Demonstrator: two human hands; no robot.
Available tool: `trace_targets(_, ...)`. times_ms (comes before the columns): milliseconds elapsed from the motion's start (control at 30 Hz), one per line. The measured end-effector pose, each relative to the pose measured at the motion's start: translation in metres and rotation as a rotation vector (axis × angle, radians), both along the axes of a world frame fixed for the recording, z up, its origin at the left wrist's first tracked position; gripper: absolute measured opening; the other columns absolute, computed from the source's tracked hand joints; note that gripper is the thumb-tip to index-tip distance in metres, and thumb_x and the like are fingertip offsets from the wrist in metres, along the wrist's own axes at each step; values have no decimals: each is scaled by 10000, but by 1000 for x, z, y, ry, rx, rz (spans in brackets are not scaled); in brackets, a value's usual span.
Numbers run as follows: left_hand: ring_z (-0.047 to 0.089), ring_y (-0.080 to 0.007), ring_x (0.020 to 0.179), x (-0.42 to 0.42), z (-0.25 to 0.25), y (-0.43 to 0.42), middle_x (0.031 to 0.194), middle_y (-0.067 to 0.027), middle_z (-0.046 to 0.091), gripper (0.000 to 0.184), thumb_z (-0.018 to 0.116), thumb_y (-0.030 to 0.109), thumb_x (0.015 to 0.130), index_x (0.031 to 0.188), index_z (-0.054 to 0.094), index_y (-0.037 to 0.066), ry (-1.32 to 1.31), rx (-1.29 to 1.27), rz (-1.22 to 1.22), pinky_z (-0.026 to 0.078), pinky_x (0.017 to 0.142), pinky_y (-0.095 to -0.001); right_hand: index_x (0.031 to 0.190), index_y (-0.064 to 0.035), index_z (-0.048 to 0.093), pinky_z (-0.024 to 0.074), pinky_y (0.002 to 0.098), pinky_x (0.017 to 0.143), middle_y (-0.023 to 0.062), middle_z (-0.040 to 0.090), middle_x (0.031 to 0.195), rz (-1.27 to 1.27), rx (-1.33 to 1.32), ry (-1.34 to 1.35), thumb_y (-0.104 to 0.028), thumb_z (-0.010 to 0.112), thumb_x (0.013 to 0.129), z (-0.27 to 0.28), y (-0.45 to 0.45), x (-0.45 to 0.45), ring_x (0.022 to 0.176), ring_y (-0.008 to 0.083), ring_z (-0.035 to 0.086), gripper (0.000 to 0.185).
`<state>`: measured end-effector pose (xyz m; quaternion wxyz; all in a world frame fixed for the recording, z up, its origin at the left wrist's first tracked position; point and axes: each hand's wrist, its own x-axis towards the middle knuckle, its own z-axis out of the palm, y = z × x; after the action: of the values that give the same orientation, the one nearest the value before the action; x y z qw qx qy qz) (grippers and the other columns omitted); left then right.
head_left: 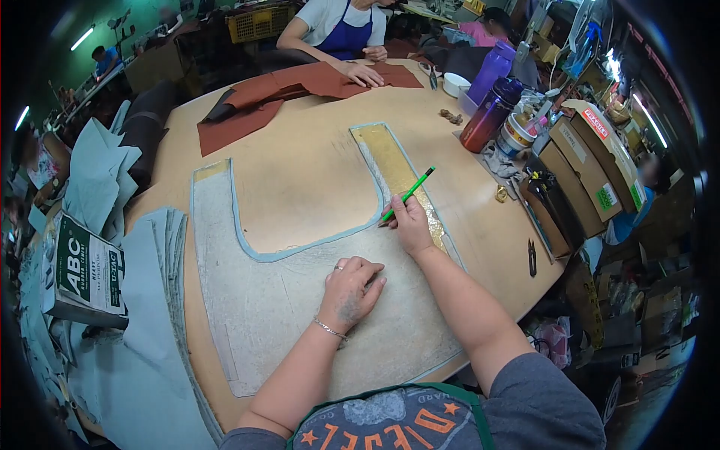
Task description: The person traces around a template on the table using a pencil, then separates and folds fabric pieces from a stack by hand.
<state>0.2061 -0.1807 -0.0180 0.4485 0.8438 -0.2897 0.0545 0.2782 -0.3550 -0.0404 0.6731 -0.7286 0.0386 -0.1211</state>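
A large U-shaped pattern piece [262, 322], grey with a light-blue border and yellowish ends, lies flat on the wooden table in front of me. My right hand [411, 223] grips a green pencil [409, 196], its tip down near the inner curved edge of the piece. My left hand [351, 289] rests on the grey surface below that curve, fingers bent and partly curled. I cannot make out anything under its fingers.
Light-blue sheets [154, 292] are stacked at the left, with an ABC-labelled can [86, 270] on them. Red-brown leather [255, 101] lies across the far side under a co-worker's hand [364, 73]. Bottles [491, 112], cardboard boxes [592, 169] and black snips [532, 257] line the right edge.
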Motion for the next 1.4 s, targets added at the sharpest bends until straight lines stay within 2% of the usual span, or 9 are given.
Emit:
trace_targets(167, 512, -242, 799, -3, 0, -1, 828, -61, 555, 175, 610, 160, 712, 863, 604, 71, -40, 57, 23, 430, 672, -356, 851, -73, 455, 386, 167, 512, 12, 539, 712, -3, 52, -18, -266, 425, 903, -1, -2, 1, 568, 44, 469, 202)
trace_targets(467, 517, -290, 814, 41, 1, 86, 833, -100, 538, 180, 527, 45, 679, 852, 576, 30, -163, 106, 690, 433, 695, -379, 821, -72, 457, 374, 166, 498, 4, 522, 693, -11, 38, -10, -268, 428, 903, 4, 4, -1, 550, 43, 454, 215)
trace_targets(533, 474, -308, 998, 52, 10, 123, 1007, -126, 525, 335, 558, 106, 663, 989, 558, 33, 1, 225, 756, 399, 819, -388, 823, -72, 458, 374, 166, 499, 3, 522, 694, -13, 24, -18, -270, 424, 905, 3, 2, 0, 556, 42, 454, 217)
trace_targets(633, 272, -310, 1229, 61, 8, 156, 1275, -141, 371, 706, 655, 308, 614, 1223, 410, 46, -58, 468, 674, 254, 967, -469, 823, -67, 456, 384, 174, 500, 14, 523, 706, -51, 11, -13, -284, 419, 906, 3, 7, 0, 564, 48, 452, 235)
trace_targets(733, 45, -275, 1313, 60, 6, 162, 1414, -103, 138, 1096, 706, 519, 488, 1337, 201, 43, 295, 636, 535, 73, 1005, -541, 856, -49, 464, 427, 191, 539, 28, 519, 724, -10, 68, 6, -264, 448, 896, 6, 46, 10, 593, 66, 484, 218)
trace_targets(833, 32, -268, 1316, 67, 5, 160, 1421, -96, 113, 1256, 716, 615, 376, 1344, 166, 33, 351, 624, 546, 42, 995, -564, 894, -21, 468, 448, 214, 582, 39, 512, 719, 192, 174, -33, -188, 474, 884, 9, 125, 34, 636, 92, 520, 167)
trace_targets(933, 43, -283, 1312, 65, 8, 163, 1412, -109, 142, 1235, 702, 641, 380, 1330, 207, 28, 327, 591, 533, 38, 992, -572, 882, -2, 471, 433, 218, 563, 44, 522, 716, 341, 205, -120, -132, 470, 879, 2, 187, 85, 648, 98, 525, 130)
trace_targets(1233, 2, -274, 1316, 69, 7, 163, 1424, -88, 91, 1288, 702, 655, 321, 1345, 187, 68, 376, 605, 534, 10, 983, -592, 882, 8, 525, 454, 249, 581, 81, 592, 716, 134, -191, -215, -175, 523, 845, -19, 243, 201, 643, 122, 574, 186)
trace_targets(1400, -2, -273, 1316, 70, 3, 163, 1423, -90, 97, 1304, 702, 660, 300, 1345, 190, 72, 367, 586, 541, 7, 981, -595, 849, -20, 543, 450, 344, 665, 149, 594, 782, 192, -343, -318, -179, 557, 800, -8, 244, 181, 720, 288, 582, 167)
